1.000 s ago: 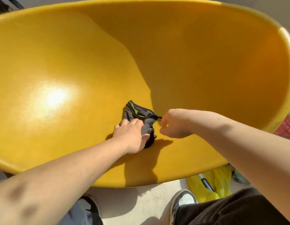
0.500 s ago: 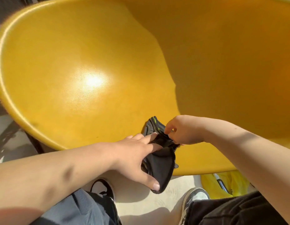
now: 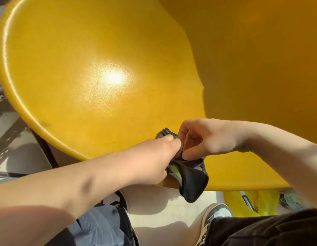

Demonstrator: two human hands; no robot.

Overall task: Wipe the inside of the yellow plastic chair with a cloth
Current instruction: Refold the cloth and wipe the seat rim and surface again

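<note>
The yellow plastic chair [image 3: 104, 55] fills most of the view, its glossy bowl lit on the left and shaded on the right. A dark grey cloth [image 3: 192, 180] with a lime-green stripe hangs over the chair's front rim, held up off the seat. My left hand [image 3: 150, 160] grips the cloth from the left, its fingers bunched on the fabric. My right hand [image 3: 205, 139] pinches the cloth's upper edge between thumb and fingers. Both hands meet just above the front rim.
Below the rim are pale floor, a shoe [image 3: 216, 217] and dark trousers [image 3: 271, 229]. A yellow plastic bag [image 3: 250, 203] lies on the floor at the right. Dark metal legs [image 3: 45, 148] stand under the chair's left side.
The cloth was pressed on the seat under my left hand; both hands have since lifted it to the front rim and now bunch it between them. The view has shifted left.
</note>
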